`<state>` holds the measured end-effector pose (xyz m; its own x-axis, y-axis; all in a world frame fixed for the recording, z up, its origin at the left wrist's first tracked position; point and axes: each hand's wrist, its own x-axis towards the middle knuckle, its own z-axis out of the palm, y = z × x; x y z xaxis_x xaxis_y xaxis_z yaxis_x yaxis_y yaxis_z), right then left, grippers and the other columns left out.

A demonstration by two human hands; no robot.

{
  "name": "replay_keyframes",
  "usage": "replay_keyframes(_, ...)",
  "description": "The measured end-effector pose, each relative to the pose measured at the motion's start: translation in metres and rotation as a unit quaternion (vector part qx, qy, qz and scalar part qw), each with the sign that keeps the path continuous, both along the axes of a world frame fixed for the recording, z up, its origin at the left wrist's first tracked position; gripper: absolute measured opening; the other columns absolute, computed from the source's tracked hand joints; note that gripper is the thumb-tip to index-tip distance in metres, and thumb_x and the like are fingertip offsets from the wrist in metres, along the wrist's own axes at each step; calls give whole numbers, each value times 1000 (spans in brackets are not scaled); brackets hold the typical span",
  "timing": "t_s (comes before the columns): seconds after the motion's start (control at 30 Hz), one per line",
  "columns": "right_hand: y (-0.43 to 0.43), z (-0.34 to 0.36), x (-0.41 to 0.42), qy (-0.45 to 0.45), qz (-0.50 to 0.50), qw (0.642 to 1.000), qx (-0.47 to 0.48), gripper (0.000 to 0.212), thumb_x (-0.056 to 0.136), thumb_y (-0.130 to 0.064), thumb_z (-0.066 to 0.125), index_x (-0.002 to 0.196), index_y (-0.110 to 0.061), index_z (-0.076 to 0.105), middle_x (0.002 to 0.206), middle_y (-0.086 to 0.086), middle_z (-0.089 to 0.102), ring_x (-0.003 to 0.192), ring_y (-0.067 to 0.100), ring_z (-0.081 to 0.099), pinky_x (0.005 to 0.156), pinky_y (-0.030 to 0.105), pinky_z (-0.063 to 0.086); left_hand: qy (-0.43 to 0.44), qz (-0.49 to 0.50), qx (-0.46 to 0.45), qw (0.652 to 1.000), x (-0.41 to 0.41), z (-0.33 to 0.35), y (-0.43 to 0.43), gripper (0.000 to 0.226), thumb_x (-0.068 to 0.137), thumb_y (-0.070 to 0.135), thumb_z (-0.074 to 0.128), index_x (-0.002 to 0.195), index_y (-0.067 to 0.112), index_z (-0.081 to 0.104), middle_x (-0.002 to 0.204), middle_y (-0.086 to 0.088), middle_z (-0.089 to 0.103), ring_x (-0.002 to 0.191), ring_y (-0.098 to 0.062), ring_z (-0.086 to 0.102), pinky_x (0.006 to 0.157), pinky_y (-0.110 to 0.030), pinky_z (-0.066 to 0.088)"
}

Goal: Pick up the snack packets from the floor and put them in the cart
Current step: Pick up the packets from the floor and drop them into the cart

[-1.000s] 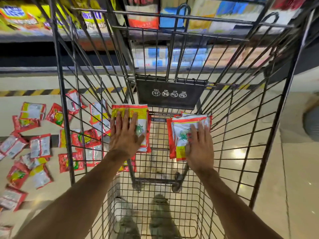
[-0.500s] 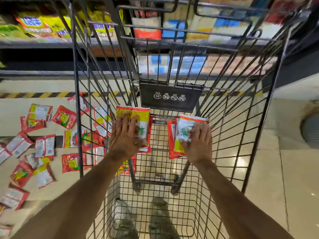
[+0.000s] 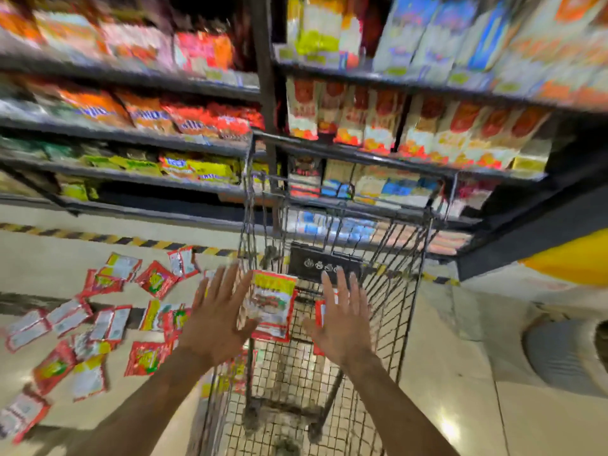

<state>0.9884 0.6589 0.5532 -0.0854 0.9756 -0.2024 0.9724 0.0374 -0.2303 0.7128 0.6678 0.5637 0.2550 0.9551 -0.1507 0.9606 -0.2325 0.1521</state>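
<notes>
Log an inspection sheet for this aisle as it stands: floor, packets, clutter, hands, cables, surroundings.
Surface: floor is pale tile, with striped tape along the shelf base.
Job's things: many floor packets are scattered left of the cart; cart packets lie inside it, count unclear.
Clutter: grey ribbed object at the right, unclear what.
Hands: left hand and right hand are open at the cart, fingers spread, holding nothing.
Cables: nothing seen.
Surroundings: stocked shelves, blurred.

Stocked shelves [image 3: 131, 133] above glossy tiled floor [image 3: 460, 373].
</notes>
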Motion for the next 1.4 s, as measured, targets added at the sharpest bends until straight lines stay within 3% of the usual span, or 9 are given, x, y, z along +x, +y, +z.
replay_keyframes(0.17, -7, 61, -74, 6, 61, 998, 35, 98, 91, -86, 14, 165, -23, 18, 173, 11, 11, 159, 39, 10, 124, 63, 23, 12, 99, 22, 995, -91, 56, -51, 90, 92, 77, 30, 165, 27, 19, 173, -8, 10, 159, -32, 13, 123, -61, 24)
replay_keyframes(0.33, -35, 96, -180, -4, 153, 986, 64, 97, 91, -85, 31, 165, -23, 21, 173, 12, 8, 159, 40, 9, 125, 62, 22, 26, 206, 47, 977, -209, 96, -133, 92, 91, 79, 31, 164, 26, 22, 171, -7, 17, 158, -33, 19, 124, -55, 10)
replay_keyframes(0.5, -97, 116, -315, -2, 217, 973, 85, 96, 89, -81, 45, 163, -22, 27, 172, 13, 17, 157, 42, 18, 121, 63, 30, 38, 304, 57, 950, -334, 118, -254, 89, 89, 75, 38, 160, 22, 33, 166, -11, 34, 151, -38, 35, 116, -62, 32)
replay_keyframes(0.6, -148, 124, -396, 8, 253, 964, 81, 98, 91, -84, 38, 165, -23, 18, 174, 11, 4, 160, 39, 5, 126, 60, 18, 38, 356, 49, 933, -405, 128, -340, 89, 87, 75, 37, 156, 19, 43, 163, -12, 40, 147, -39, 40, 111, -63, 37)
replay_keyframes(0.7, -200, 124, -472, 27, 278, 958, 67, 98, 91, -83, 31, 167, -24, 9, 173, 7, -10, 160, 35, -7, 129, 55, 7, 37, 410, 36, 911, -471, 134, -422, 93, 87, 80, 30, 162, 24, 33, 169, -9, 28, 155, -36, 28, 120, -62, 25)
replay_keyframes(0.83, -257, 117, -563, 46, 320, 944, 61, 102, 89, -87, 17, 165, -18, 23, 173, 15, 9, 160, 39, 6, 127, 60, 16, 35, 475, 32, 879, -540, 138, -507, 95, 85, 82, 19, 165, 31, 16, 174, -3, 8, 160, -29, 8, 125, -56, 11)
replay_keyframes(0.97, -294, 116, -645, 34, 348, 936, 27, 105, 81, -84, 24, 165, -21, 19, 173, 14, 9, 160, 36, 2, 129, 54, 10, 48, 512, 15, 857, -603, 124, -558, 93, 87, 81, 29, 164, 30, 22, 174, -3, 11, 160, -30, 13, 124, -55, 7)
replay_keyframes(1.23, -297, 79, -795, 37, 406, 913, 1, 103, 85, -86, 31, 166, -28, 3, 174, 10, -5, 160, 34, -3, 128, 48, 4, 22, 563, -33, 825, -711, 76, -568, 93, 91, 81, 32, 165, 33, 4, 174, -1, -5, 161, -28, -2, 126, -55, 1)
replay_keyframes(1.4, -255, 31, -904, 45, 421, 905, -36, 117, 74, -98, 6, 166, -25, 6, 174, 10, 0, 161, 33, 2, 129, 52, 12, 4, 573, -70, 817, -801, 31, -537, 95, 88, 88, 17, 165, 33, 9, 173, -1, -4, 160, -30, 1, 126, -59, 2)
